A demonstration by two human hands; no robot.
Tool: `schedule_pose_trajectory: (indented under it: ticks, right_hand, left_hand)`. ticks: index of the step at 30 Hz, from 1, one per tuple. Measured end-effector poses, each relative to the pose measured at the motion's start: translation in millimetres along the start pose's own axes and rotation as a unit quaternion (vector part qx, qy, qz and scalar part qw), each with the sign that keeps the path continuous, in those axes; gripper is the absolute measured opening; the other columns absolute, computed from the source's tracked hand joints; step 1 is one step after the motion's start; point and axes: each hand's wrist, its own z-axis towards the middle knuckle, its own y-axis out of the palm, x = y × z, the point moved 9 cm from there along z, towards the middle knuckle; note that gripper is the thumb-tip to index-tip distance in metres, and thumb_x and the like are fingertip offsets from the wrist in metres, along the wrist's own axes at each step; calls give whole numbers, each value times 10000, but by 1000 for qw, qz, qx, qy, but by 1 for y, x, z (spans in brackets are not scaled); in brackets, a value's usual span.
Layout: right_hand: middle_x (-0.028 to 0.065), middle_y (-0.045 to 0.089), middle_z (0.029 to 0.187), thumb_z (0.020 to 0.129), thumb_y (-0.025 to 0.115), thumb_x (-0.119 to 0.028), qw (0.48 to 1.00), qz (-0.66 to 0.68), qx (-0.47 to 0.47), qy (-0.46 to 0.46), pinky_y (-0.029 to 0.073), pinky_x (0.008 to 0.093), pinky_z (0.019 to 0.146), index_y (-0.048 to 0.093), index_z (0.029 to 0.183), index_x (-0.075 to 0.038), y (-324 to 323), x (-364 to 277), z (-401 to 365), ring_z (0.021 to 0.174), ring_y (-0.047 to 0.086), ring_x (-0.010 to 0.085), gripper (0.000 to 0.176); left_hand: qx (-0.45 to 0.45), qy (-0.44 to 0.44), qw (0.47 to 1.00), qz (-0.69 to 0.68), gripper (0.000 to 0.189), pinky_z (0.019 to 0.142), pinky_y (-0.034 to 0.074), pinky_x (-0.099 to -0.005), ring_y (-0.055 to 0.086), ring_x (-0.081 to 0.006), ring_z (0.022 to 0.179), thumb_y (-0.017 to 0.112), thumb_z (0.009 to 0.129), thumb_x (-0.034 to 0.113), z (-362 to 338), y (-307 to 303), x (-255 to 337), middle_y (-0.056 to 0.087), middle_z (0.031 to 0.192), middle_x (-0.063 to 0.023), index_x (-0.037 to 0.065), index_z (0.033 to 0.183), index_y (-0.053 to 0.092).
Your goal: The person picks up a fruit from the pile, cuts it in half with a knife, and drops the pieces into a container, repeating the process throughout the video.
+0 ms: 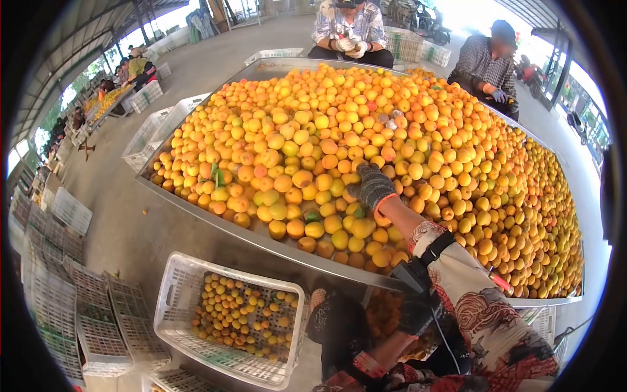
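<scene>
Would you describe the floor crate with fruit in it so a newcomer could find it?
Start at the big metal table heaped with orange fruit. On the floor below its near edge sits a white crate. Unlike the empty crates stacked to its left, it holds small yellow fruit.

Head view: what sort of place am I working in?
Probably an open-sided fruit-sorting shed: a metal table heaped with yellow-orange fruit, white plastic crates on the concrete floor, other people sorting opposite.
</scene>
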Motion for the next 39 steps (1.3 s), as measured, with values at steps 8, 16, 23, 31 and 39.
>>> schedule_pose_trajectory:
  ticks: [8, 16, 23, 31, 39]
  right_hand:
    - [167, 282, 1427, 791, 574, -469, 1000, -2, -15, -8, 344, 399, 1028, 284, 1391, -80, 13, 8, 6, 1276, 352, 321, 772]
    - [146, 382, 1374, 788, 583, -453, 999, 25, 27, -9, 392, 402, 977, 286, 1394, -121, 6, 2, 3, 1222, 422, 312, 753]
    - [131, 418, 1352, 791, 580, -455, 999, 1, 50, -3, 398, 391, 974, 342, 1361, -67, 2, 1, 6, 1213, 436, 296, 730]
    - [109, 615, 956, 762, 692, -334, 865, 480, 78, -122, 500, 295, 719, 532, 1124, -11, -10, -23, -27, 844, 602, 177, 511]
    - [93, 593, 1086, 872, 581, -255, 869, 415, -63, -262, 469, 295, 809, 525, 1201, -70, -26, -105, -91, 960, 565, 174, 382]
  left_hand:
    - [-8, 2, 999, 43, 151, 538, 426, -384, 553, -292, 568, 577, 784, 186, 3, -23, 2, 533, 586, -109, 80, 677, 562]
    - [-1, 26, 997, 72, 138, 539, 426, -387, 557, -280, 571, 585, 781, 176, -3, -18, 12, 536, 590, -110, 73, 691, 565]
    - [-1, 53, 993, 102, 128, 540, 426, -389, 560, -270, 574, 592, 779, 166, -4, 6, 13, 538, 593, -111, 67, 703, 568]
    - [35, -35, 998, 29, 145, 481, 406, -353, 549, -243, 526, 584, 763, 180, -69, 107, 36, 518, 558, -82, 84, 660, 546]
    - [-58, -39, 921, -382, 57, 472, 400, -394, 539, -273, 539, 574, 698, 103, 17, -5, -11, 520, 597, -116, 90, 692, 519]
